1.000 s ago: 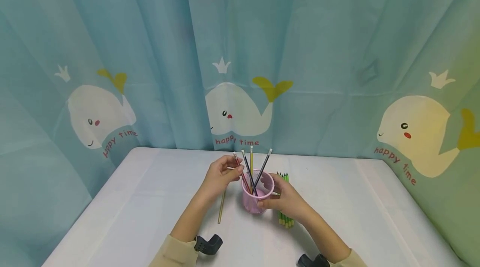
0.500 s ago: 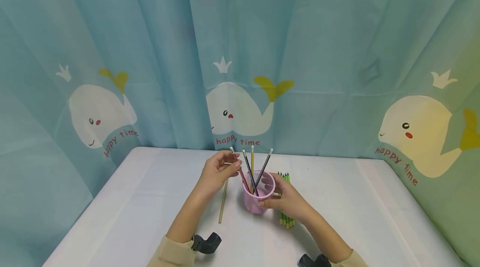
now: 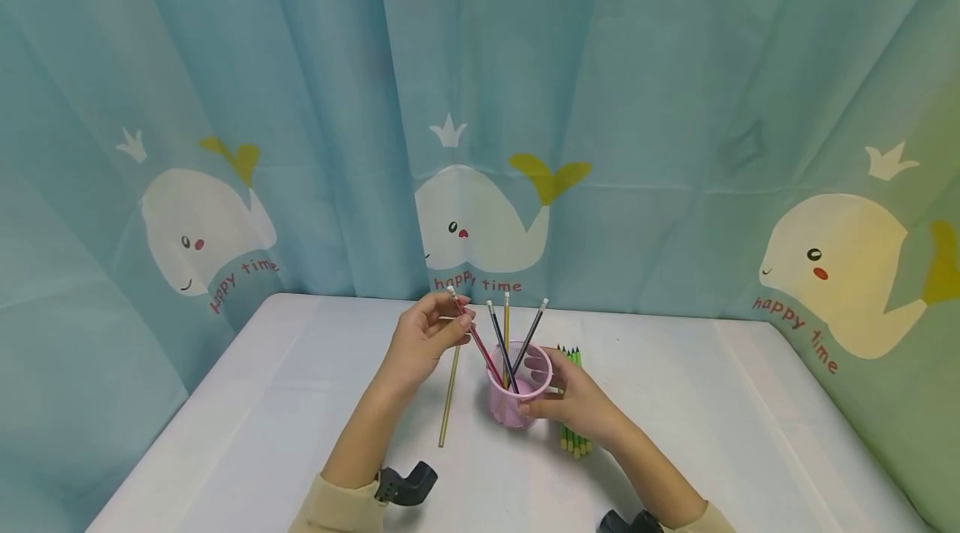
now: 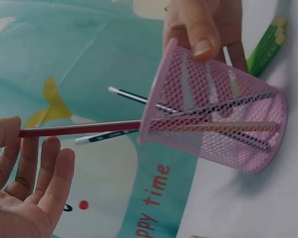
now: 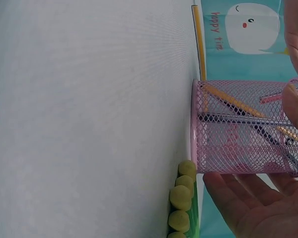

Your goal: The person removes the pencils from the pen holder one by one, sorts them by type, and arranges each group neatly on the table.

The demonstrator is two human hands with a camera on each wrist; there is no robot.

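My left hand (image 3: 423,340) pinches a red pencil (image 4: 84,130) near its white eraser end, between thumb and fingertips. The pencil slants into the mouth of a pink mesh pencil cup (image 3: 506,412). Through the mesh, in the right wrist view, its lower end shows high in the cup, off the bottom. Around the cup's right side curls my right hand (image 3: 577,402), thumb near the rim. Two dark pencils (image 3: 534,325) and a yellow pencil (image 3: 507,318) lean inside, eraser ends up.
Several green pencils (image 3: 576,443) lie side by side on the white table (image 3: 697,433), right of the cup. A single yellow-gold pencil (image 3: 448,400) lies left of it. A whale-print curtain (image 3: 645,100) hangs behind the table.
My left hand has moved up and left, drawing the red pencil partway up out of the cup. The right hand and cup have stayed nearly in place.
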